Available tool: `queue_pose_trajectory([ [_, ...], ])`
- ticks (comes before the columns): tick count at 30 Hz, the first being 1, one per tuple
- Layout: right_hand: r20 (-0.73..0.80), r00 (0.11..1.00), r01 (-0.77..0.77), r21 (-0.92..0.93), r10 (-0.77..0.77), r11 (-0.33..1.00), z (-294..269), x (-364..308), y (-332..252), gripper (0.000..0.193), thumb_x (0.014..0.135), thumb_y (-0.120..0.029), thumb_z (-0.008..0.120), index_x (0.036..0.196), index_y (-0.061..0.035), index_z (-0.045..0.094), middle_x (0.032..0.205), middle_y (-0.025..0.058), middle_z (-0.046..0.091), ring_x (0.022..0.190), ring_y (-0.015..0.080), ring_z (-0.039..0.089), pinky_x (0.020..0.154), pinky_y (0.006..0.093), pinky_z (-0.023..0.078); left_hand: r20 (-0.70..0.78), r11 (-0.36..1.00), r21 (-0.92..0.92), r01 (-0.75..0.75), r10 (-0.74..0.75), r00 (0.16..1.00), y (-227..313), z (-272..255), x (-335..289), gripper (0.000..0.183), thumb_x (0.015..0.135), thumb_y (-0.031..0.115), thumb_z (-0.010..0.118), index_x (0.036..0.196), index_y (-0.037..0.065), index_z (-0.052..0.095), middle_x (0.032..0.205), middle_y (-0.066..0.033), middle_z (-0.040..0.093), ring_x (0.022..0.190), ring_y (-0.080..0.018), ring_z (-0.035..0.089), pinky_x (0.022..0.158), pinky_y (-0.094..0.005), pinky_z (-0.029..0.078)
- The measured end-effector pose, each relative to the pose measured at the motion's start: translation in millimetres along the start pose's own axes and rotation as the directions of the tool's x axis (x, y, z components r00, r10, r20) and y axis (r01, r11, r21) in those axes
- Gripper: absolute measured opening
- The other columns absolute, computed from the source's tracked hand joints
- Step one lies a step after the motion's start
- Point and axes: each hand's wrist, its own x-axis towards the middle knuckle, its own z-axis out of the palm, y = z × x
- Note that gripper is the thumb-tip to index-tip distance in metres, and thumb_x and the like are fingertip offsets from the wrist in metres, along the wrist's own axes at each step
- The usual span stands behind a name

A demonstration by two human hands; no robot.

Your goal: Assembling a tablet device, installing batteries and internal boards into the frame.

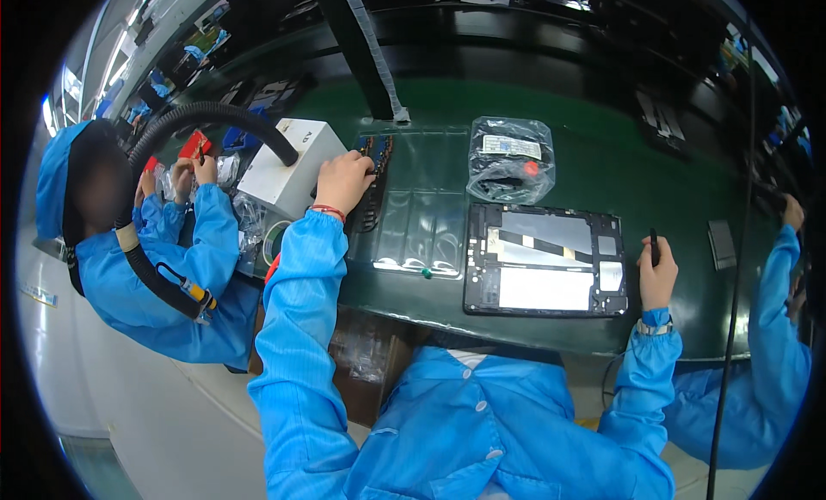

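Note:
My left hand (pixel 346 183) reaches out to a group of dark narrow strips with small gold-coloured spots (pixel 376 160), beside the white box. Its fingers are curled together over the strips' edge, and what they pinch is hidden. At the right, my right hand (pixel 657 280) is closed around a thin black pen-shaped tool (pixel 654 249), which points away from me. Just left of that hand lies an opened tablet (pixel 545 291), its inside facing up, with white and silver panels in a black frame. The tool stands apart from the tablet.
A clear bag with black parts (pixel 511 160) lies beyond the tablet. A transparent tray (pixel 420 229) is left of it. A black hose (pixel 211 114) runs into the white box (pixel 297 169). Co-workers in blue sit at both sides; a post (pixel 366 52) rises behind the tray.

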Motion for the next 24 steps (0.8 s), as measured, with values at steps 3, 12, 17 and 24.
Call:
queue_pose_trajectory([
  [3, -0.012, 1.0, 0.002, -0.003, -0.002, 1.0, -1.4, 0.6, -0.9, 0.01, 0.083, -0.008, 0.049, 0.087, -0.0009, 0.056, 0.06, 0.006, 0.054, 0.053, 0.0116, 0.052, 0.05, 0.0262, 0.039, 0.022, 0.997, 0.071, 0.027, -0.028, 0.999, 4.7, -1.8, 4.5, 0.013, 0.073, 0.021, 0.065, 0.082, 0.012, 0.063, 0.085, -0.0054, 0.058, 0.083, -0.0259, 0.057, 0.069, -0.0369, 0.045],
  [12, -0.04, 0.999, 0.026, 0.035, -0.025, 0.999, -0.8, -1.6, 1.7, 0.01, 0.083, -0.007, 0.049, 0.088, -0.0013, 0.056, 0.06, 0.0055, 0.053, 0.053, 0.0105, 0.051, 0.05, 0.0259, 0.039, 0.089, 0.941, -0.283, 0.183, -0.164, 0.982, -12.9, -6.7, 3.6, 0.016, 0.072, 0.018, 0.065, 0.081, 0.006, 0.061, 0.078, -0.0095, 0.063, 0.073, -0.0288, 0.06, 0.067, -0.0355, 0.048],
  [17, -0.09, 0.996, 0.011, 0.065, -0.005, 0.998, -7.1, -1.4, 2.6, 0.011, 0.083, -0.006, 0.048, 0.088, -0.0007, 0.056, 0.059, 0.0029, 0.053, 0.054, 0.0088, 0.05, 0.049, 0.0247, 0.038, -0.028, 0.863, -0.488, 0.129, -0.163, 0.986, -5.4, -25.6, 0.1, 0.017, 0.071, 0.013, 0.064, 0.084, 0.004, 0.061, 0.073, -0.0103, 0.063, 0.067, -0.0243, 0.061, 0.062, -0.0323, 0.048],
  [24, -0.256, 0.965, 0.126, 0.264, -0.056, 0.956, -23.6, -9.8, -3.7, 0.015, 0.085, 0.002, 0.042, 0.086, -0.0007, 0.057, 0.079, 0.0053, 0.055, 0.075, 0.0117, 0.052, 0.07, 0.0228, 0.042, -0.041, 0.805, -0.579, 0.127, -0.184, 0.982, -4.5, -70.8, -17.2, 0.021, 0.07, 0.012, 0.065, 0.088, 0.003, 0.063, 0.073, -0.0038, 0.061, 0.054, -0.0112, 0.046, 0.052, -0.0245, 0.04],
])
